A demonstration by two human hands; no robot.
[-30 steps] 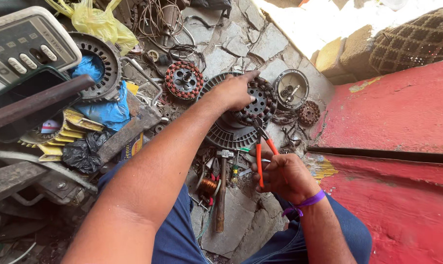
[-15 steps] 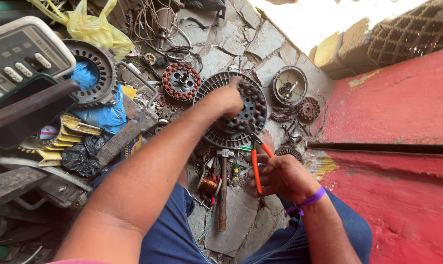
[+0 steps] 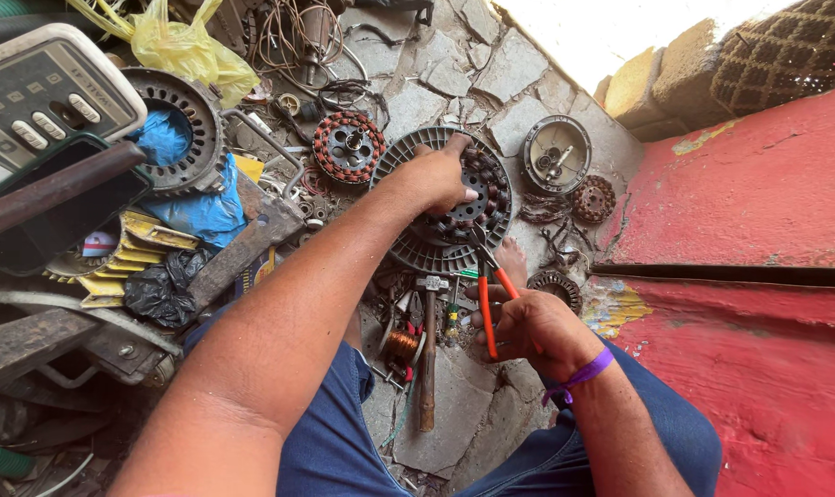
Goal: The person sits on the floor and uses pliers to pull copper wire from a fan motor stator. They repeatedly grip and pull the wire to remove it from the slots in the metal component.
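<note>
A round grey fan motor housing (image 3: 416,250) with copper windings lies on the stone floor in front of me. My left hand (image 3: 439,175) rests on top of it and grips its stator. My right hand (image 3: 526,324) holds orange-handled pliers (image 3: 485,281), their jaws pointing into the windings at the housing's near side. My bare foot (image 3: 510,260) presses against the housing's rim.
A hammer (image 3: 428,350) and a copper wire coil (image 3: 401,345) lie between my knees. Another wound stator (image 3: 347,146), a metal end cap (image 3: 555,153), a rotor ring (image 3: 171,129), blue plastic and a yellow bag (image 3: 183,46) crowd the left. A red painted ledge (image 3: 758,212) runs along the right.
My left hand has drawn back from the housing's far rim to its centre. My right hand has brought the pliers forward until their jaws meet the windings.
</note>
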